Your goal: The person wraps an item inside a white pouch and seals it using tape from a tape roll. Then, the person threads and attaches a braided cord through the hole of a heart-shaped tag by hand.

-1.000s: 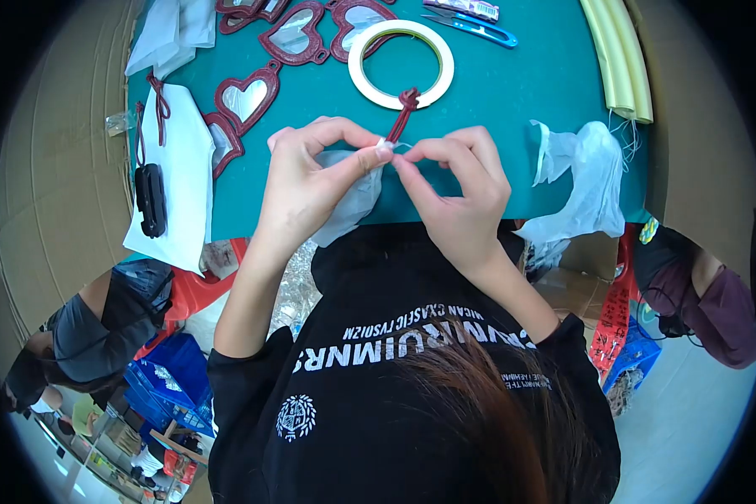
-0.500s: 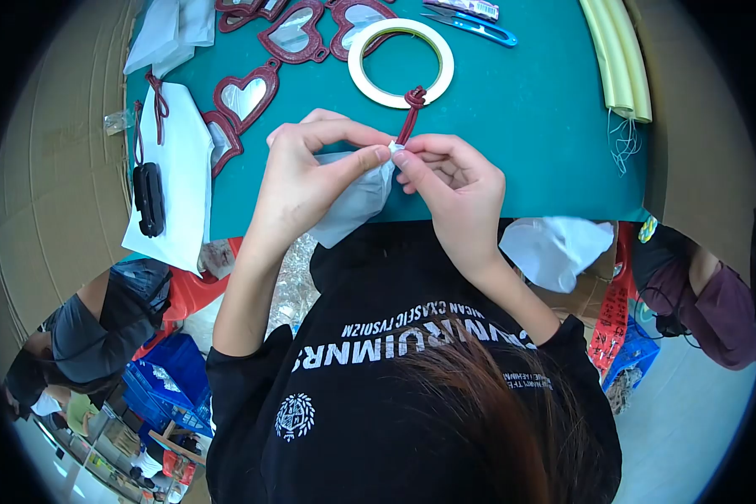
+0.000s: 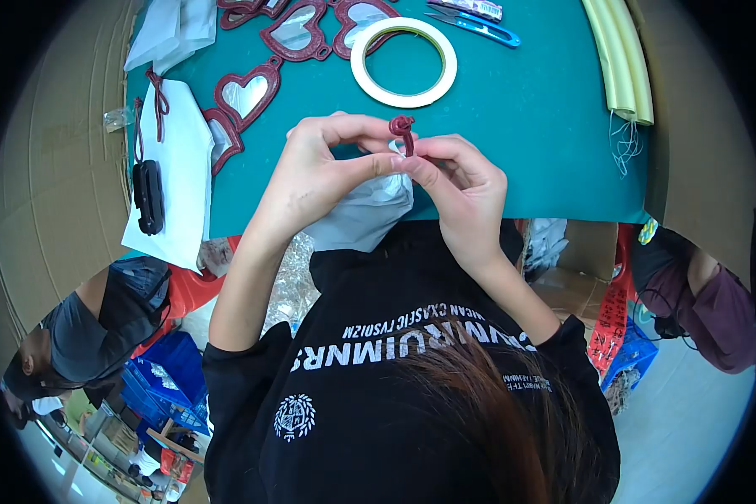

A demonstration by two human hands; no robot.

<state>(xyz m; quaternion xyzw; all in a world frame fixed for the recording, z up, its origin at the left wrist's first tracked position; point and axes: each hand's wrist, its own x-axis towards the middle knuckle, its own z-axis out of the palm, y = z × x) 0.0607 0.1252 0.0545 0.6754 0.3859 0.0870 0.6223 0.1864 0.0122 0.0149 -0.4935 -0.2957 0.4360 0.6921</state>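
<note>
My left hand (image 3: 323,164) is closed, thumb and fingers pinching the top of a translucent white wrapper (image 3: 361,217). The wrapper hangs crumpled below the fingers, and what it holds is hidden. A knotted dark red cord (image 3: 402,128) sticks up out of its gathered top. My right hand (image 3: 464,181) is closed too, its thumb and forefinger pressed on the base of the cord, touching the left thumb. Just beyond the hands lies a roll of white tape (image 3: 358,71) on the green table (image 3: 538,126).
Heart-shaped red-framed pieces (image 3: 245,95) lie at the back left. White sheets (image 3: 185,160) carry a black object (image 3: 148,197) at the left edge. Blue-handled snips (image 3: 483,29) lie behind the tape. Yellow tubes (image 3: 617,59) lie at the right. People sit on both sides.
The cord's knot has tipped toward me and drawn closer to the fingers. The wrapper has shifted right and crumpled. A white sheet seen falling beside my right forearm is gone from there.
</note>
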